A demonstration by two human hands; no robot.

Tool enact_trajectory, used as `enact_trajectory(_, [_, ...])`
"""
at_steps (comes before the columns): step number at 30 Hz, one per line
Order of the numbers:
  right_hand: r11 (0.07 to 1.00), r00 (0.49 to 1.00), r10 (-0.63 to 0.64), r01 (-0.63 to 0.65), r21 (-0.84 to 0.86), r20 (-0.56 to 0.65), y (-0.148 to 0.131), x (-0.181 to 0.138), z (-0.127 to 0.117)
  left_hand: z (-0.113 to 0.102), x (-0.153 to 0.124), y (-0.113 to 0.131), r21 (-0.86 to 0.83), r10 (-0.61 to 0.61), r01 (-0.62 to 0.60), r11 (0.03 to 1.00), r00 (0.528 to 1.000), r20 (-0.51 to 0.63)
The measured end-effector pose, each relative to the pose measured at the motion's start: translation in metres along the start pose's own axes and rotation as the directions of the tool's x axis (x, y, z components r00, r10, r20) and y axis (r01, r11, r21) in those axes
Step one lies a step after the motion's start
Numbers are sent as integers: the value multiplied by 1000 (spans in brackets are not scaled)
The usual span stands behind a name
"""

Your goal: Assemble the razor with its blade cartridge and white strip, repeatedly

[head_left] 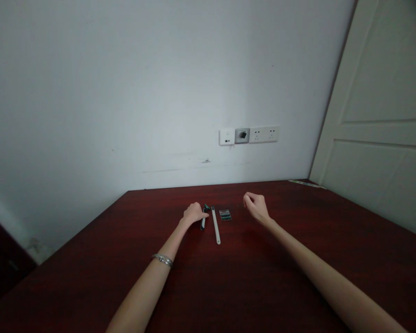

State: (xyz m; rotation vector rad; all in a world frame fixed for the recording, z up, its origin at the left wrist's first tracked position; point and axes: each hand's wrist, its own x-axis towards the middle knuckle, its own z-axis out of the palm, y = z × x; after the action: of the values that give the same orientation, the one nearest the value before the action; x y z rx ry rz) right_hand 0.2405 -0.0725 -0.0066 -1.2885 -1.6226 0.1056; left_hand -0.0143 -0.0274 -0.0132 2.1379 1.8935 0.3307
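Note:
My left hand [193, 212] has its thumb and fingers closed around a razor [203, 223], whose dark green head points toward the wall and whose handle is white and dark. Just right of the razor lies a long, narrow white stick [216, 226] with a dark far end and a small hole at its near end. A small clear case [225, 215] with dark green parts inside sits flat beside the stick. To the right of the case, my right hand [256, 207] is curled into a loose fist at the tabletop, with nothing visible in it.
The dark red table [208, 286] meets a white wall [176, 92] at its far edge. Wall sockets [263, 134] and a grey switch plate [241, 135] are mounted above it. A white panelled door [381, 138] stands on the right. A thin strip [307, 184] lies in the far right corner.

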Motion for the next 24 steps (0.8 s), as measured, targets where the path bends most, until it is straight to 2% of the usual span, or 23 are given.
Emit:
enact_trajectory(5, [998, 999, 46, -45, -41, 27, 4, -4, 7, 2, 2, 2, -35, 5, -6, 999, 1000, -19])
enact_trajectory(9, [999, 999, 52, -52, 13, 10, -1, -5, 8, -6, 5, -2, -94, 69, -70, 993, 997, -16])
enact_trajectory(11, [997, 999, 46, -45, 69, -2, -8, -4, 9, -16, 5, -6, -221, 125, -122, 968, 992, 2])
enact_trajectory(14, [974, 996, 75, -83, 209, 44, -23, -3, 17, -33, 1, -12, -476, 204, -152, 866, 977, 58])
enact_trajectory(17, [875, 959, 197, -266, 405, 204, -39, 1, 32, -46, -3, -14, -655, 286, -163, 738, 955, 84])
enact_trajectory(21, [653, 836, 337, -539, 533, 433, -57, 5, 57, -54, -7, -11, -754, 352, -159, 638, 931, 101])
enact_trajectory(24, [511, 758, 359, -648, 565, 545, -72, 3, 70, -55, -8, -10, -784, 377, -149, 603, 919, 115])
